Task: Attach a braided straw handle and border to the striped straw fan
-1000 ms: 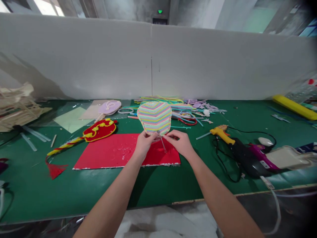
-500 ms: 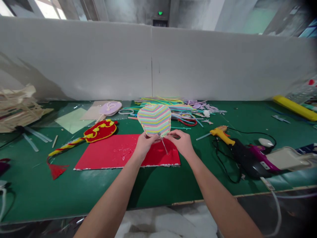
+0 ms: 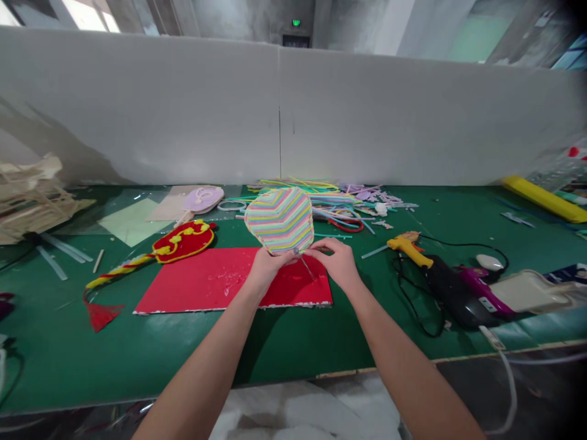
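Observation:
A round fan head (image 3: 280,221) with pastel zigzag stripes, seemingly of pipe cleaners, is held up over the red board (image 3: 192,281). My left hand (image 3: 270,263) grips its lower edge, thumb in front. At the lower right edge, the fingers of my right hand (image 3: 337,260) are pinched together on the fan's base. From between the hands a thin wire stem (image 3: 308,269) slants down to the right. What lies behind the fan at my fingertips is hidden.
Pipe cleaners (image 3: 330,198) lie heaped behind the fan. On the left are a red fan (image 3: 186,241) with a twisted yellow handle and a lilac fan (image 3: 204,200). To the right rests a glue gun (image 3: 410,247) with its cord, near a purple-and-black tool (image 3: 477,293).
The striped fan has tilted and shifted slightly left, showing its face more fully. Both hands keep their hold at its lower edge.

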`<act>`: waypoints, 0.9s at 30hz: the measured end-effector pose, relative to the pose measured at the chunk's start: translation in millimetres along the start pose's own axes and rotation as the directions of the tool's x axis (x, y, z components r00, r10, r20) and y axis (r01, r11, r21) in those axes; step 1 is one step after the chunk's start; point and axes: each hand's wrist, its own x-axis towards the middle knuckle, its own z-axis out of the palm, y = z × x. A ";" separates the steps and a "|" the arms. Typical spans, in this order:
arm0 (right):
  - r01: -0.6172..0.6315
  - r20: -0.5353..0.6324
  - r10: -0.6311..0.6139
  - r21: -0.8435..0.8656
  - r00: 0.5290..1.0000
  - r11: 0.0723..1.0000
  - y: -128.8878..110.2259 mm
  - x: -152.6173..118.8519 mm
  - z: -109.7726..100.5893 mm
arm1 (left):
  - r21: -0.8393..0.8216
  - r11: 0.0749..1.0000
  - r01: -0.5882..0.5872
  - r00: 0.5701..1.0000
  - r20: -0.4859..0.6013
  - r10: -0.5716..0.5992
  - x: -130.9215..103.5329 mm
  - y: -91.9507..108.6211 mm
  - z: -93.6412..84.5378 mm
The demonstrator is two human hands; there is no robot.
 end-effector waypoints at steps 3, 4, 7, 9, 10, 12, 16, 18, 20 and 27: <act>0.108 -0.089 -0.121 -0.142 0.989 0.984 -1.9 0.2 0.3 | -0.029 1.000 0.010 1.000 -0.003 -0.010 1.5 -1.8 -0.2; 0.134 -0.138 -0.163 -0.199 0.977 0.971 -3.4 0.0 0.7 | -0.042 0.999 0.013 1.000 -0.007 -0.013 2.2 -2.8 0.0; 0.174 -0.271 -0.277 -0.350 0.922 0.921 -9.9 -1.6 2.2 | -0.084 0.996 0.019 1.000 -0.021 -0.021 4.1 -5.5 1.4; 0.200 -0.310 -0.348 -0.422 0.885 0.884 -14.7 -2.7 3.4 | -0.112 0.993 0.024 0.999 -0.027 -0.028 4.6 -6.8 2.5; 0.214 -0.319 -0.380 -0.451 0.868 0.867 -16.7 -3.1 3.9 | -0.126 0.992 0.027 0.999 -0.029 -0.031 4.6 -7.3 3.0; 0.235 -0.328 -0.430 -0.495 0.841 0.837 -19.5 -3.7 4.9 | -0.153 0.988 0.031 0.999 -0.032 -0.037 4.3 -8.1 3.4; 0.231 -0.328 -0.424 -0.491 0.844 0.840 -19.2 -3.6 5.5 | -0.197 0.980 0.028 0.999 -0.034 -0.036 3.5 -8.5 3.4; 0.236 -0.302 -0.374 -0.407 0.877 0.882 -18.1 -3.2 5.0 | -0.205 0.978 0.029 0.999 -0.033 -0.036 3.1 -7.7 3.6; 0.232 -0.256 -0.303 -0.273 0.918 0.934 -18.0 -2.8 4.4 | -0.204 0.979 0.030 0.999 -0.030 -0.037 3.0 -6.6 3.9; 0.153 -0.171 -0.157 -0.036 0.973 0.988 -23.3 -3.4 6.4 | -0.185 0.983 0.015 0.999 -0.041 -0.023 3.5 -6.7 4.0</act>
